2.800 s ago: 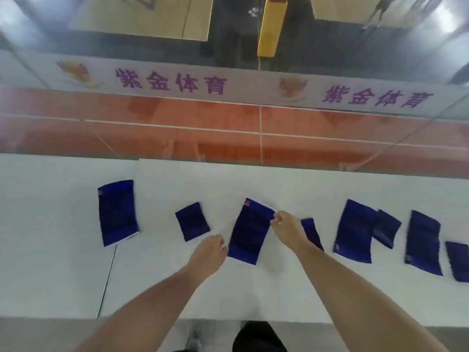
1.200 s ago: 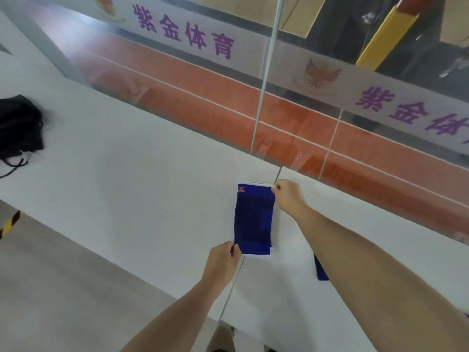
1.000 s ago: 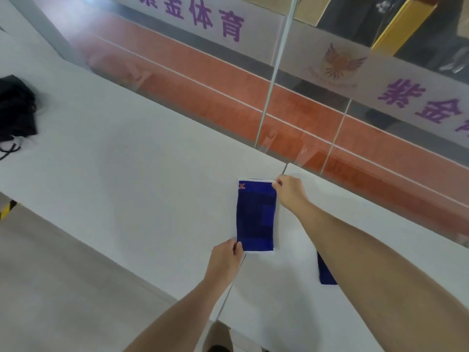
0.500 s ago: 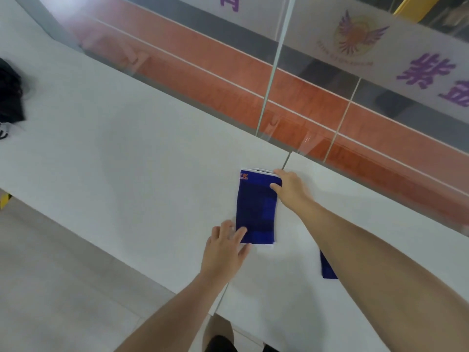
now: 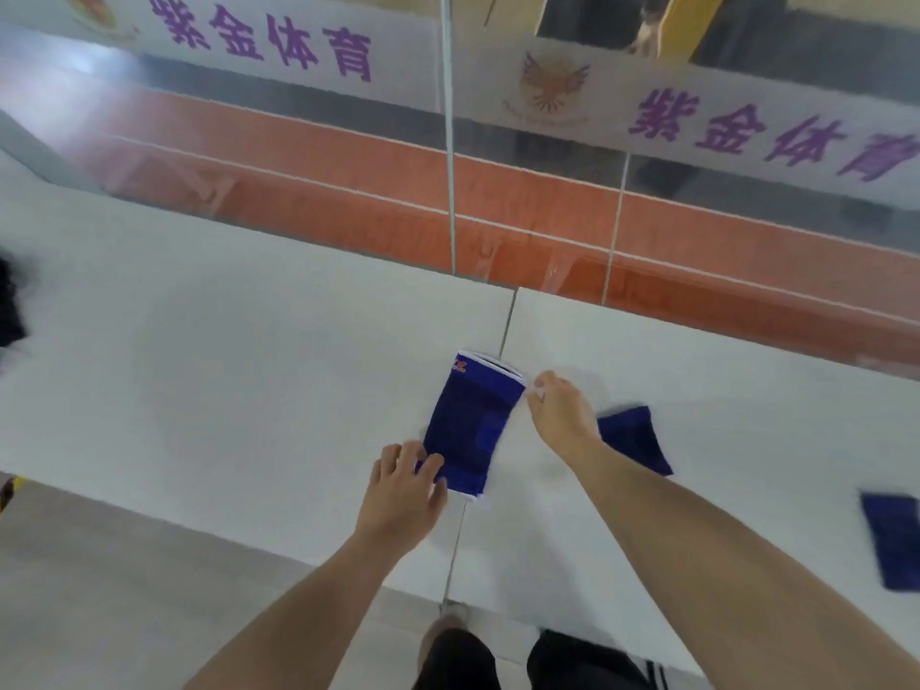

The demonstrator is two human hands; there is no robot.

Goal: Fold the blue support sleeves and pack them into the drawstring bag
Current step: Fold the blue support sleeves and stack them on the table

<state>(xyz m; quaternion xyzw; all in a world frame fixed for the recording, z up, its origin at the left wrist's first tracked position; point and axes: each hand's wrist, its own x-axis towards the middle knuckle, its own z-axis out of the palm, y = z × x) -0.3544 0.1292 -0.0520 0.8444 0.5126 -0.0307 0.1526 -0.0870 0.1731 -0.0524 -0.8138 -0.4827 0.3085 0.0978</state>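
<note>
Blue support sleeve (image 5: 468,425) lies flat on the white table (image 5: 199,366), straddling the seam (image 5: 508,321) where two tabletops meet. From my feed it runs lengthwise away from the person and is slightly tilted. Each end has a white rim, and a small orange logo (image 5: 460,366) sits at the far left corner.

The left hand (image 5: 403,490) rests on the sleeve's near left corner, its fingers spread, fairly straight and laid on the cloth. The right hand (image 5: 560,415) is at the far right corner. Its fingertips (image 5: 538,390) are bunched together and touch the white rim there, but I cannot tell whether they pinch the rim or only touch it. The two hands are well apart, at opposite corners of the sleeve.

A second sleeve (image 5: 632,438) lies on the table just beyond the right wrist, partly hidden by it. A third sleeve (image 5: 891,540) lies near the right edge of the view and is blurred. At the far left edge is a black shape (image 5: 7,311) on the table. It is cut off and too blurred for me to tell what it is.

Behind the table stands a glass panel (image 5: 450,141) bearing a pale band with purple characters (image 5: 264,42), and an orange floor (image 5: 298,156) shows through it.
</note>
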